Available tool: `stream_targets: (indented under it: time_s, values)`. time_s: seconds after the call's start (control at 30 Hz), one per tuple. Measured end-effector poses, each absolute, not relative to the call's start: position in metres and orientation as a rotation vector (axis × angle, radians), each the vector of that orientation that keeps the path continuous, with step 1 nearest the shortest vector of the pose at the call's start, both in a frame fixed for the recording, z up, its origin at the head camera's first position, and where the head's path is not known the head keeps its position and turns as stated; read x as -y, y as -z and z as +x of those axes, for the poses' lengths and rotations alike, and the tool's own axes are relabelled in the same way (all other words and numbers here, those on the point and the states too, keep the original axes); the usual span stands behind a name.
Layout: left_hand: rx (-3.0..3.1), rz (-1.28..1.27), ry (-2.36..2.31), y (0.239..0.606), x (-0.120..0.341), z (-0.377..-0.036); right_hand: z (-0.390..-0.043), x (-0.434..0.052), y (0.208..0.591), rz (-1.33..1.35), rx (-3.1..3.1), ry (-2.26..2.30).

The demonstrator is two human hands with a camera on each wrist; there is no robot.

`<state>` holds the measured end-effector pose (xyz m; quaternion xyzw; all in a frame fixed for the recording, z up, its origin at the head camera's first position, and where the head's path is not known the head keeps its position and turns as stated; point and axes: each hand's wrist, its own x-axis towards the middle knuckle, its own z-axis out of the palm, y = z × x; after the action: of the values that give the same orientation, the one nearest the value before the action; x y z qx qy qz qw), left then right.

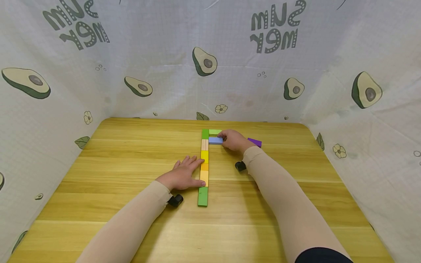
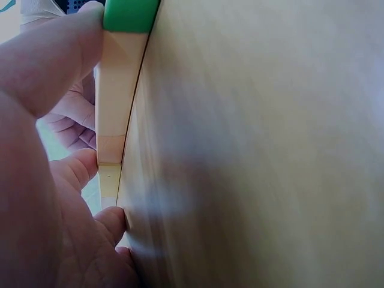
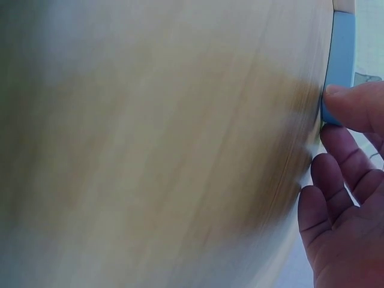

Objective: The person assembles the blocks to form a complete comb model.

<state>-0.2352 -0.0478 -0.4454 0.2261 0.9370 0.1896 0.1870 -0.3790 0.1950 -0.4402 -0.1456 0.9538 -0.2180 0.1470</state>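
Observation:
Flat wooden blocks form a column running away from me: a dark green block (image 1: 203, 196) nearest, then a pale orange block (image 1: 204, 178), an orange block (image 1: 204, 166), a yellow block (image 1: 204, 156), a bare wood block (image 1: 205, 144) and a green block (image 1: 205, 133). My left hand (image 1: 182, 176) lies left of it, fingers spread, thumb and fingertips touching its edge. A light green block (image 1: 215, 132) extends right from the far end. Nearer me, a blue block (image 1: 215, 141) abuts the column; my right hand (image 1: 234, 140) pinches its right end, thumb (image 3: 351, 105) on it.
A purple block (image 1: 254, 142) lies beyond my right wrist, partly hidden by it. The wooden table (image 1: 131, 153) ends at a printed cloth (image 1: 158, 47) hanging along the back and sides. Small black cameras sit under both wrists.

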Motion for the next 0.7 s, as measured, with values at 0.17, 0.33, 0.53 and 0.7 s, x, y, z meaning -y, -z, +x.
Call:
stream_targets:
  time_s: [0.17, 0.33, 0.53, 0.7]
  values:
    - [-2.635, 0.627, -0.525, 0.445, 0.047, -0.235, -0.378, -0.195, 0.439, -0.426, -2.742, 0.639]
    - [-2.632, 0.628, -0.534, 0.445, 0.046, -0.235, -0.376, -0.199, 0.437, -0.412, -2.744, 0.654]
    - [-2.628, 0.618, -0.541, 0.445, 0.046, -0.233, -0.372, -0.211, 0.43, -0.382, -2.735, 0.683]
    - [-2.625, 0.613, -0.55, 0.444, 0.047, -0.232, -0.37, -0.227, 0.42, -0.392, -2.74, 0.727]
